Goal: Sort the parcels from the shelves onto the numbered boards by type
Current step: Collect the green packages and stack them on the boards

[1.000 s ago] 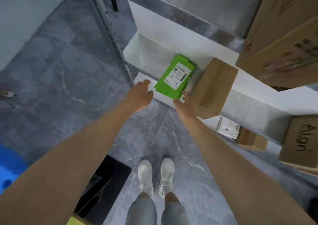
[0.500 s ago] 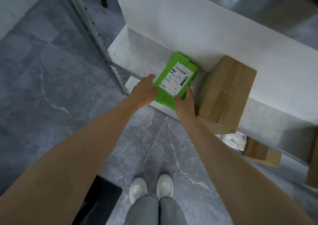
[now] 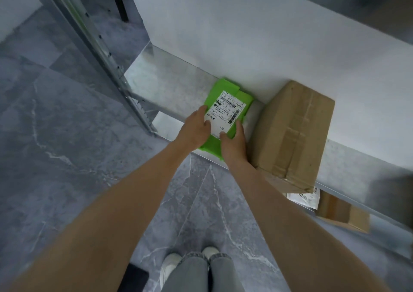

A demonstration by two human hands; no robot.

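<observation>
1. Green parcel (image 3: 231, 95) lies flat on the metal shelf (image 3: 165, 84) with its near end at the shelf's front edge. Its far end meets the white board (image 3: 245, 35) that fills the upper view. Whether that board is a back wall or a shelf above cannot be told. A white shipping label (image 3: 228, 111) covers much of the parcel's top.
2. Both bare arms reach forward and down from the bottom of the view and converge on the parcel's near end. The left hand (image 3: 195, 129) is at the near left corner with its back turned up. The right hand (image 3: 234, 141) is at the near right corner.
3. A taped brown box (image 3: 292, 133) stands on the same shelf just right of the parcel, and its near end juts past the shelf's front edge. The right hand is squeezed in beside it; whether they touch is unclear.
4. Left of the parcel the shelf runs to a perforated steel post (image 3: 98, 46).
5. Lower down on the right, a small white packet (image 3: 304, 199) and a smaller cardboard box (image 3: 344, 213) show partly from under the shelf.
6. Below is grey marbled floor (image 3: 67, 157), with white shoes (image 3: 169, 267) and jeans at the bottom edge.
7. Grip: each thumb lies on the label, and each hand's fingers wrap round its own side of the parcel. Both hands are closed on the parcel, and the fingertips beneath it are hidden.
</observation>
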